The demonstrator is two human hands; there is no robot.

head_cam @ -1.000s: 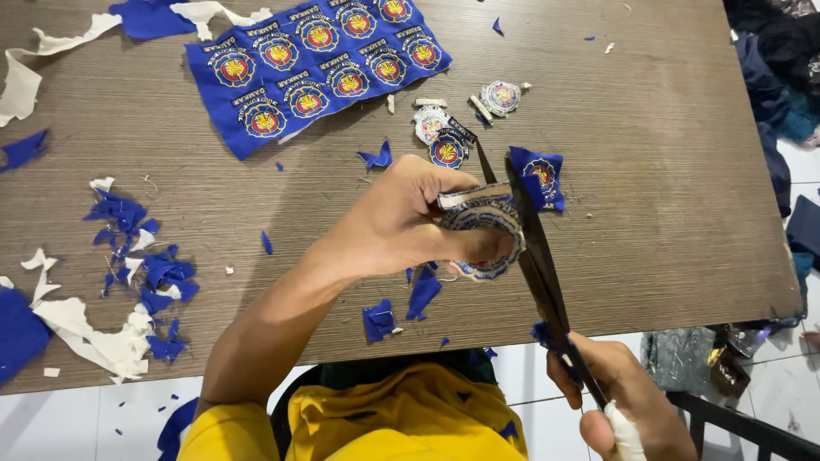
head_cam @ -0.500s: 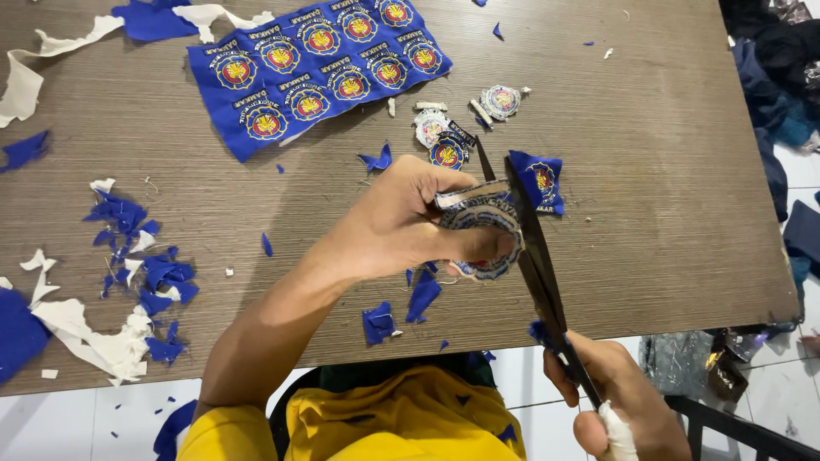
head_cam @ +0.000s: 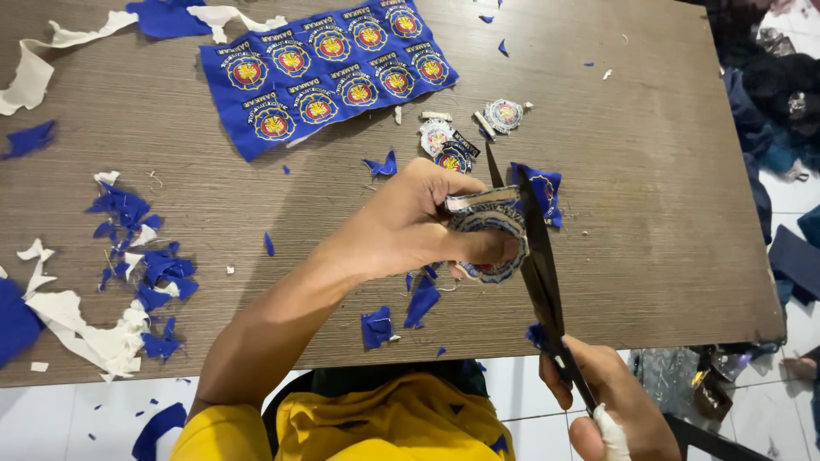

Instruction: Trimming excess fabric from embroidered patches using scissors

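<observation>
Even, bright daylight falls on the counter (head_cam: pixel 666 213) — soft shadows, no glare; focus is sharp, with slight wide-angle stretching at the edges.

1. Patch sheet (head_cam: pixel 329 72) lies on the table (head_cam: pixel 666 213), far side.
2. Cut patches (head_cam: pixel 465 137) lie just right of it.
3. Scrap pile (head_cam: pixel 137 265) lies at left.
4. Left hand (head_cam: pixel 410 226) holds a patch (head_cam: pixel 487 235) mid-table, against the scissors (head_cam: pixel 534 256); right hand (head_cam: pixel 611 405) is at the near edge.
</observation>
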